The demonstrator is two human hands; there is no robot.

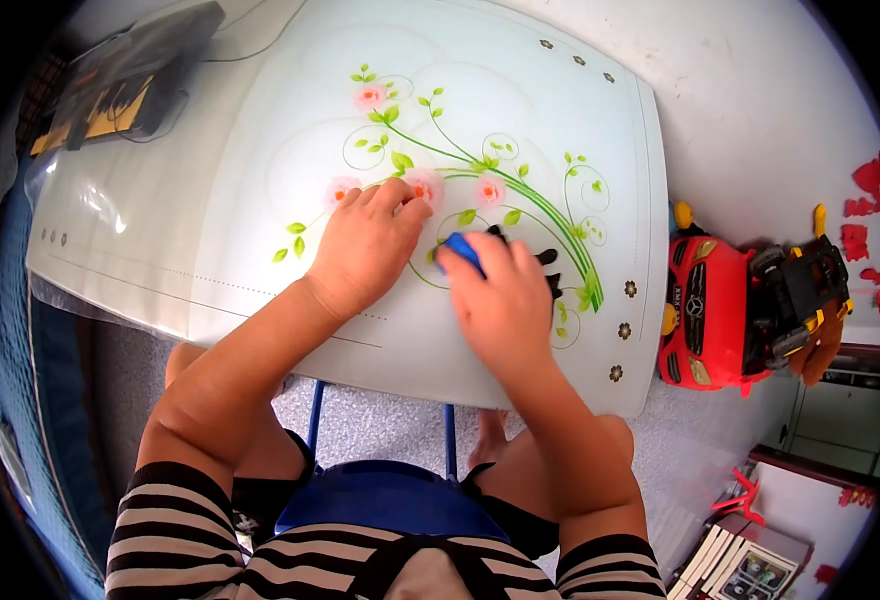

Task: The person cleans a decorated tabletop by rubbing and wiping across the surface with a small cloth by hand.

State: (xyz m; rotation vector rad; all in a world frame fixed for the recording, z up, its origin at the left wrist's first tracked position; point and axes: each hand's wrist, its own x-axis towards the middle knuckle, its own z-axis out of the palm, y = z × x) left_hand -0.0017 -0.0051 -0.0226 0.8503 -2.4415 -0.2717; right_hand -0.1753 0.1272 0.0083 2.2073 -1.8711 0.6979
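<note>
My right hand [505,300] is closed around a blue object [463,254] over the flower-printed table [290,120]. Several small black pieces [547,257] show just beyond and to the right of that hand, partly hidden by it; I cannot make out whether they belong to the blue object. To the left, my left hand [368,245] rests on the printed pink flowers, its fingers bent and close together. Whatever may lie under those fingers is hidden.
A red toy car [702,310] and a black toy vehicle [795,290] stand beyond the table's right edge. Items under clear plastic [125,90] lie at the far left. A blue chair [390,500] is beneath me. Books [725,565] sit at the lower right.
</note>
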